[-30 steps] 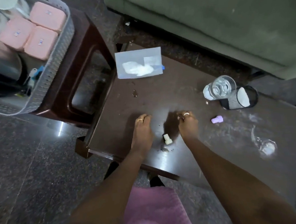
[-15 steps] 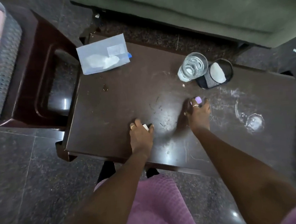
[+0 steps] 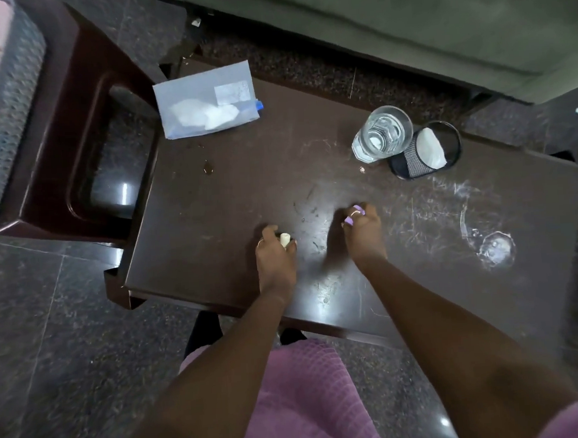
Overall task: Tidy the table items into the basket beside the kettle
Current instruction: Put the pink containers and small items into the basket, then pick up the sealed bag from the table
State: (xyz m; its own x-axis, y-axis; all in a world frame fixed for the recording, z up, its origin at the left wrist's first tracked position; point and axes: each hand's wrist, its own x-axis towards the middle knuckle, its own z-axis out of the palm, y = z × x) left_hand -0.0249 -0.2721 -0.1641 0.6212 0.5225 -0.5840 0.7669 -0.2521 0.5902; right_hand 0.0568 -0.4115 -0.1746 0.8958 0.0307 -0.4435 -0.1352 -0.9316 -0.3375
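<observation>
My left hand (image 3: 274, 257) is closed around a small cream-white bottle (image 3: 285, 240), whose top sticks out between the fingers, just above the dark brown table (image 3: 232, 195). My right hand (image 3: 362, 229) holds a small lilac piece (image 3: 354, 214) in its fingertips, to the right of the left hand. A translucent zip pouch (image 3: 206, 103) with white contents lies at the table's far left corner. The grey woven basket (image 3: 7, 110) with pink boxes shows blurred at the far left edge. The kettle is out of view.
A glass of water (image 3: 382, 133) and a black mesh cup (image 3: 424, 151) holding a white wad stand at the table's far right. A clear lid-like piece (image 3: 496, 248) lies on the right side. A brown stool (image 3: 83, 136) carries the basket. A green sofa (image 3: 404, 18) lies beyond.
My left hand closed on the cream bottle and lifted it. My right hand reached right, took the lilac piece and drew it back. The view swung right, pushing the basket to the frame's edge.
</observation>
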